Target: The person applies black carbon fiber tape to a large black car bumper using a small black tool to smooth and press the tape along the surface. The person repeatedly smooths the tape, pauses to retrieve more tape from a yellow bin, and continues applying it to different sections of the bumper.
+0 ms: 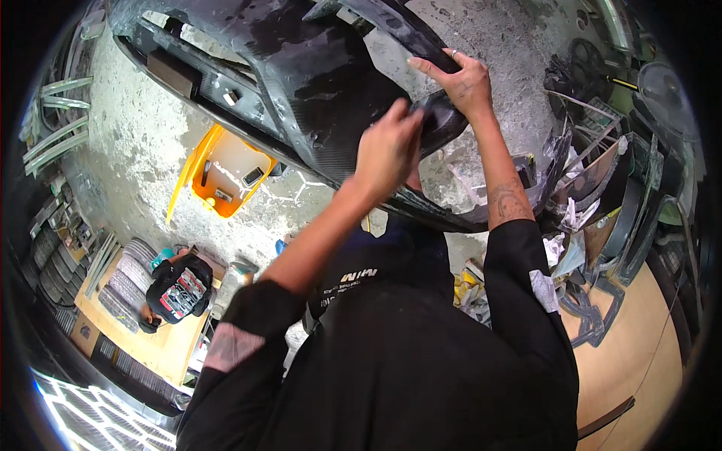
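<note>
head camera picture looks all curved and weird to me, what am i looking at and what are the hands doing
There's no machine: a person works bare-handed. A wide fisheye camera on their head looks down, so straight edges bend. The right hand appears to grip an edge of a large black part; the left hand is at its surface, too blurred to tell whether it holds anything. A brown block and a small white piece lie on the part. Below, on the floor, is a yellow container. The person in black at lower left is someone else.
</note>
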Action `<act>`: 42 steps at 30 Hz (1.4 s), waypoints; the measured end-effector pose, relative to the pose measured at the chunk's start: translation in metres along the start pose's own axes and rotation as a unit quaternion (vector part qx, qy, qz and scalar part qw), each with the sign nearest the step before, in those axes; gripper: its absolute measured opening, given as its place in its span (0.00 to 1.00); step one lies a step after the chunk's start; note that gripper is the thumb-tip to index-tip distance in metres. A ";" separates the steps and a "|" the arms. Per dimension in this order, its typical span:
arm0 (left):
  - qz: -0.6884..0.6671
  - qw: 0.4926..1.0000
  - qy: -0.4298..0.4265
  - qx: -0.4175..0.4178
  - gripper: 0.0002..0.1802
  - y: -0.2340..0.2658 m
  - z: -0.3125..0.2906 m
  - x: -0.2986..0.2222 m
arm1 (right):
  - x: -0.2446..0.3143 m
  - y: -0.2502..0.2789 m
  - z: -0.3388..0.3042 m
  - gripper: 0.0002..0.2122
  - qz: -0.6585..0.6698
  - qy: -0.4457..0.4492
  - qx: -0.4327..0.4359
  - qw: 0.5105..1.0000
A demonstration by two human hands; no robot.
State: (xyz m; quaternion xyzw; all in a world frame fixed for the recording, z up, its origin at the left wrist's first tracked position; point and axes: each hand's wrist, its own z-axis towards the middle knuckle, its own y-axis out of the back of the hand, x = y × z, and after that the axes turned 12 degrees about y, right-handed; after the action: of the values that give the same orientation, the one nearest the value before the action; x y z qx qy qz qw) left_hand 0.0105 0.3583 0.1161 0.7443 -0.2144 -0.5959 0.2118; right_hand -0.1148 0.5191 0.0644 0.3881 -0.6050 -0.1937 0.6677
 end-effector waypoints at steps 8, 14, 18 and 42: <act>-0.027 0.999 0.038 0.019 0.08 0.009 -0.019 -0.013 | -0.015 -0.001 0.002 0.46 0.010 -0.022 0.003 1.000; 0.014 1.000 0.017 -0.017 0.07 -0.012 0.019 0.009 | -0.011 -0.008 0.003 0.46 0.043 -0.038 0.031 0.998; -0.001 0.999 0.043 0.001 0.16 0.020 -0.036 0.003 | -0.012 -0.003 0.001 0.45 0.015 -0.027 0.016 0.999; 0.009 0.999 0.030 -0.018 0.11 -0.003 0.022 0.010 | -0.002 -0.006 0.006 0.45 0.019 -0.007 0.013 1.000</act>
State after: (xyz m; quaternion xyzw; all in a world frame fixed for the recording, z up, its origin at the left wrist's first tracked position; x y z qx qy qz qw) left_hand -0.0093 0.3536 0.1019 0.7558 -0.2043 -0.5754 0.2368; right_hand -0.1195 0.5146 0.0582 0.3838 -0.6194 -0.1759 0.6619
